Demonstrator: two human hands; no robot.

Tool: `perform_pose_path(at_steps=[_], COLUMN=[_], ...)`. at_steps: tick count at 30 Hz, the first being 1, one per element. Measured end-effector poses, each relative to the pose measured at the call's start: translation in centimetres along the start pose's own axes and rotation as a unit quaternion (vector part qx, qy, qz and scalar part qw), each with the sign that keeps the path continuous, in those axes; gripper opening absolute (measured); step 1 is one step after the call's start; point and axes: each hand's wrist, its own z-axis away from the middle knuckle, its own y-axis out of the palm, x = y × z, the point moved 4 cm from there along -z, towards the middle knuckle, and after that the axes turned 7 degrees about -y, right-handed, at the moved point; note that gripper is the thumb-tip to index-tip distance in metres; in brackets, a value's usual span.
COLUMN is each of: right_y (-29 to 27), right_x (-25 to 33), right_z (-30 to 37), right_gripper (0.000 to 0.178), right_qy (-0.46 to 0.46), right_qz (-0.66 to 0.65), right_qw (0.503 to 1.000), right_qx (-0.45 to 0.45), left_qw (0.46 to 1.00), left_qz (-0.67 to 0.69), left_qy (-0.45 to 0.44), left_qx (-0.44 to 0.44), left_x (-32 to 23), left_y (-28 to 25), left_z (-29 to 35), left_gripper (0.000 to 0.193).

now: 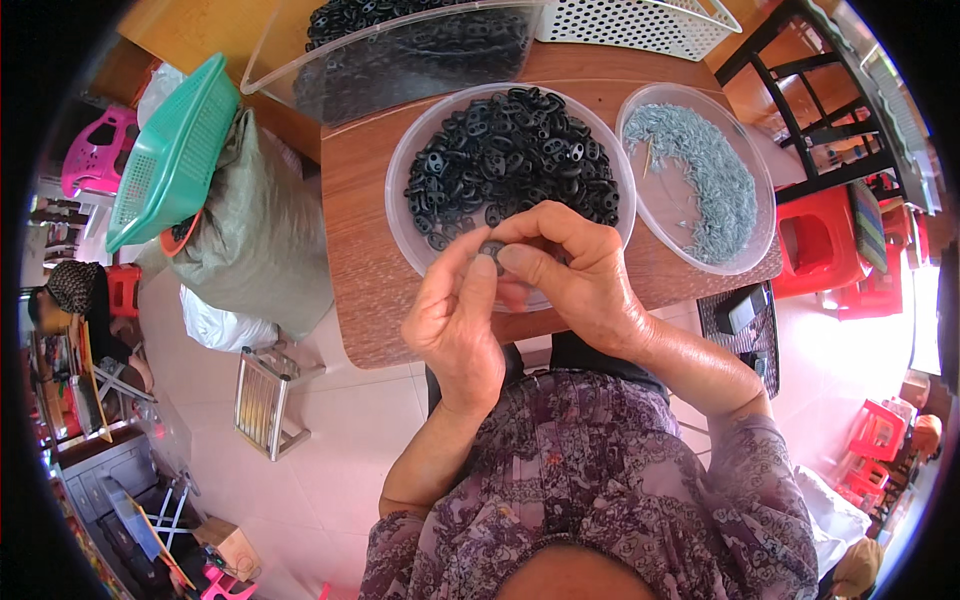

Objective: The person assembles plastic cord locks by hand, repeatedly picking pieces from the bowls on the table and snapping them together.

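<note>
My left hand (455, 335) and my right hand (585, 275) meet over the near rim of a round translucent tub (398, 215). Pinched between the thumbs and fingers of both is a small dark piece (491, 249), mostly covered by the fingertips. Inside the tub lie many black plastic pieces (510, 150), oval in outline with small holes. To the right, touching or nearly touching it, a second round clear tub (683, 215) holds a heap of tiny grey-blue slivers (725, 190). A thin yellowish stick (649, 157) rests among them.
The tubs stand on a brown wooden table (360, 260). Behind them are a large clear bin (400, 85) of black pieces and a white perforated basket (640, 30). Left are a green basket (175, 150), a big sack (260, 230) and a metal stool (265, 405); right, red stools (815, 240).
</note>
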Motion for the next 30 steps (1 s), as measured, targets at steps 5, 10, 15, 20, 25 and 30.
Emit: perform_pose_path(at_steps=[5, 10, 15, 20, 25, 30], right_y=[-0.2, -0.2, -0.2, 0.0, 0.1, 0.0], right_x=[0.7, 1.2, 1.4, 1.6, 1.6, 1.5], right_z=[0.4, 0.8, 0.9, 1.1, 1.0, 1.0], right_gripper=[0.020, 0.022, 0.025, 0.028, 0.033, 0.036], right_qy=[-0.045, -0.128, -0.227, -0.292, -0.310, -0.292], right_qz=[0.088, 0.161, 0.220, 0.280, 0.319, 0.308], right_qw=[0.995, 0.979, 0.949, 0.914, 0.895, 0.904], right_qx=[0.013, 0.019, 0.006, 0.016, 0.039, 0.060], left_qw=[1.000, 1.000, 1.000, 0.999, 0.997, 0.997], left_qz=[-0.001, -0.002, -0.008, -0.003, 0.034, 0.036], left_qy=[0.003, 0.004, -0.021, -0.025, -0.066, -0.066], left_qx=[0.005, 0.008, 0.022, 0.036, 0.029, 0.031], left_x=[-0.3, -0.2, 0.1, -0.2, -0.1, 0.1], left_y=[0.2, 0.1, -0.2, -0.3, -0.4, -0.6], left_z=[0.2, 0.2, 0.1, 0.2, 0.1, -0.1], left_gripper=[0.023, 0.027, 0.029, 0.030, 0.030, 0.032])
